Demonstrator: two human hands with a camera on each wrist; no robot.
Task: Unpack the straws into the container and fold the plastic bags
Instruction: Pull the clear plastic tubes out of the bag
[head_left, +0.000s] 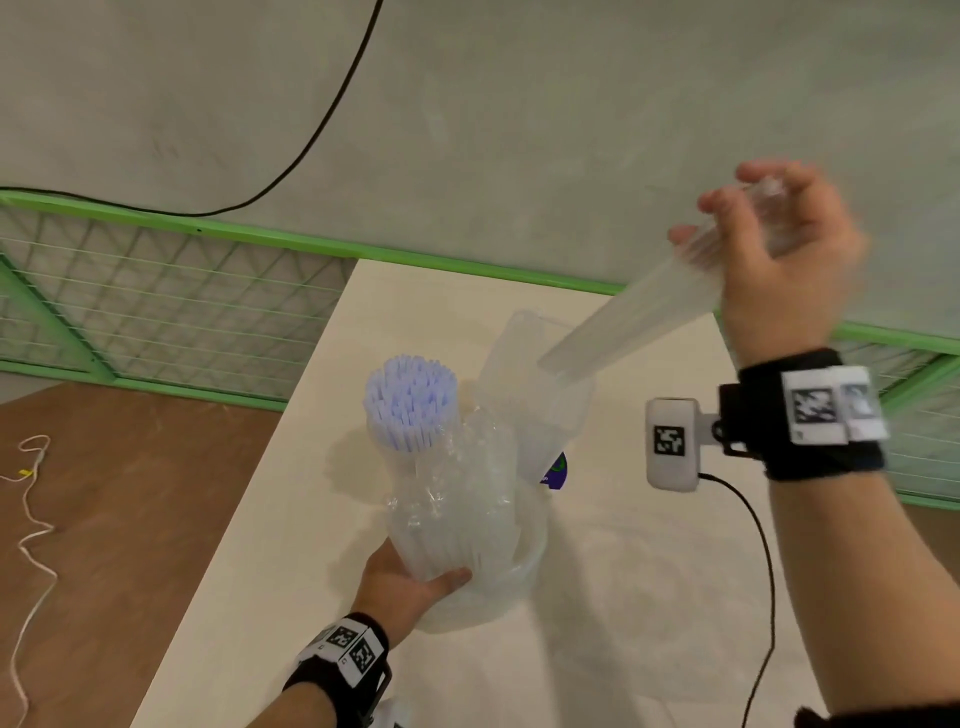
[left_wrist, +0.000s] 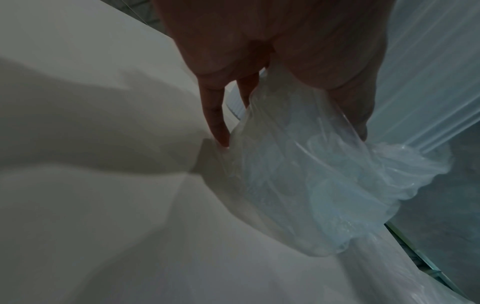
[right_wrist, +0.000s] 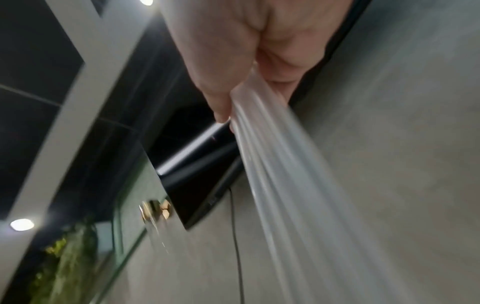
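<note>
Dim wrist views, motion blur, soft shadows

The counter is seen in pale cream. Left of the counter, brown wood grain is shown by the floor, where a white cord with a small yellow mark is laid. Behind the counter, a bright green frame with a pale wire grid is carried by the fence, and a mottled grey wall is crossed by a black cable. On the counter, white straws with violet-blue hollows are wrapped in a clear, crinkled plastic bag. A frosted, translucent bundle is striped lengthwise. Black wristbands are marked with black-and-white square tags.
</note>
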